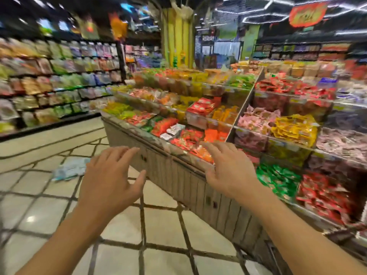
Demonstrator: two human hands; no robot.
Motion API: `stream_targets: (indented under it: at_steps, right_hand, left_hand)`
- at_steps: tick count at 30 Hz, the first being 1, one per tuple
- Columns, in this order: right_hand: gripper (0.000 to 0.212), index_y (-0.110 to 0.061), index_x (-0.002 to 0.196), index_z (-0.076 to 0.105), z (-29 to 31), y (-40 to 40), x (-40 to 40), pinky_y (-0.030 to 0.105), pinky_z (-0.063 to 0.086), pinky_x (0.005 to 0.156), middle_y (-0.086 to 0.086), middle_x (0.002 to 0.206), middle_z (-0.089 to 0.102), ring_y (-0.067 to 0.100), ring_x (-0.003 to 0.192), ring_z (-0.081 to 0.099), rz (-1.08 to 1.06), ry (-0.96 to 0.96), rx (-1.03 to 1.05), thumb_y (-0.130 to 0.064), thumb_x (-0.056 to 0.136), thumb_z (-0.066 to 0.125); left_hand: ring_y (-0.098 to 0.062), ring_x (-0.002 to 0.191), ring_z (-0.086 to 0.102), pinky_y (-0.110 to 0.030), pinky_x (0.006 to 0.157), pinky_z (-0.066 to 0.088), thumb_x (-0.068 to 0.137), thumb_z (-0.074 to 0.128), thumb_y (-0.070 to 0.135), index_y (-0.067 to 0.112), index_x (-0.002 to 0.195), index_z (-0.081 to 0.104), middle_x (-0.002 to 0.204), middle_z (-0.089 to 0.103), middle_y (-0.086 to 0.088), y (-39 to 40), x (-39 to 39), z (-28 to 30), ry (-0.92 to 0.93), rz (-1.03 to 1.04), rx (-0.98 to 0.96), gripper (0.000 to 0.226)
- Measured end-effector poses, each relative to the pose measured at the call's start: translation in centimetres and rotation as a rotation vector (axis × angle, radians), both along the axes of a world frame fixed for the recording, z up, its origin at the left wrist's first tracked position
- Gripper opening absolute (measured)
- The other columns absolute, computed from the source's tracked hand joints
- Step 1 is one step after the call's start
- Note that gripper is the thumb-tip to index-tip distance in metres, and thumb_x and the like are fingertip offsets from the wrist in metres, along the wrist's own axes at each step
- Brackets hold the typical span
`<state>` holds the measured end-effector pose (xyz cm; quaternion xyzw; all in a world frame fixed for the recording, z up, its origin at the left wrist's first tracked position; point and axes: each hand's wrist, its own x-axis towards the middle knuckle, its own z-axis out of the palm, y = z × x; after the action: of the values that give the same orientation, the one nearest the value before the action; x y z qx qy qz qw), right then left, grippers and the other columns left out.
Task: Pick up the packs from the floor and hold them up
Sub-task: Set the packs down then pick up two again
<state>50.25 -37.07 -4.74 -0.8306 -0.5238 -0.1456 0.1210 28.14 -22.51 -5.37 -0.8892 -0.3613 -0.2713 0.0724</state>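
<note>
1. Left hand (108, 175) and right hand (228, 169): I see both raised, fingers spread, holding nothing.
2. Packs (69, 168): a pale blue blurred heap on the tiled floor (162, 225), partly hidden behind my left hand.
3. Display bin (178, 175): snack labels unreadable through blur.
</note>
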Motion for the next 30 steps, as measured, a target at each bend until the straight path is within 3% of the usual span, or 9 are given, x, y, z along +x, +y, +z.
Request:
stream_targets:
  at_steps: [8, 15, 30]
  right_hand:
    - [0.069, -0.025, 0.15, 0.048, 0.8, 18.0, -10.9, 0.046, 0.054, 0.092, 0.006, 0.142, 0.058, 0.033, 0.127, 0.056, 0.179, -0.036, -0.01, -0.036, 0.084, 0.066]
    - [0.072, -0.031, 0.158, 0.034, -0.7, 30.8, -16.2, 0.042, 0.05, 0.101, -0.001, 0.152, 0.047, 0.025, 0.136, 0.048, 0.311, -0.031, -0.037, -0.044, 0.092, 0.061]
    - [0.066, -0.032, 0.156, 0.037, -3.1, 63.1, -16.4, 0.039, 0.049, 0.092, -0.003, 0.151, 0.048, 0.024, 0.133, 0.05, 0.516, 0.064, -0.017, -0.047, 0.095, 0.057]
  left_hand:
    - [-0.032, 0.118, 0.063, -0.051, 0.099, 0.048, 0.08, 0.047, 0.055, 0.018, 0.134, 0.067, 0.124, 0.071, -0.007, 13.8, -13.8, 0.1, 0.017, 0.196, -0.009, 0.068]
    - [-0.034, 0.112, 0.065, -0.05, 0.093, 0.051, 0.08, 0.055, 0.049, 0.014, 0.13, 0.067, 0.119, 0.071, -0.009, 23.1, -20.8, -1.4, 0.055, 0.321, -0.018, 0.062]
    - [-0.032, 0.112, 0.066, -0.049, 0.095, 0.051, 0.08, 0.063, 0.047, 0.016, 0.13, 0.067, 0.12, 0.072, -0.007, 47.6, -20.2, -2.1, -0.029, 0.557, -0.026, 0.058]
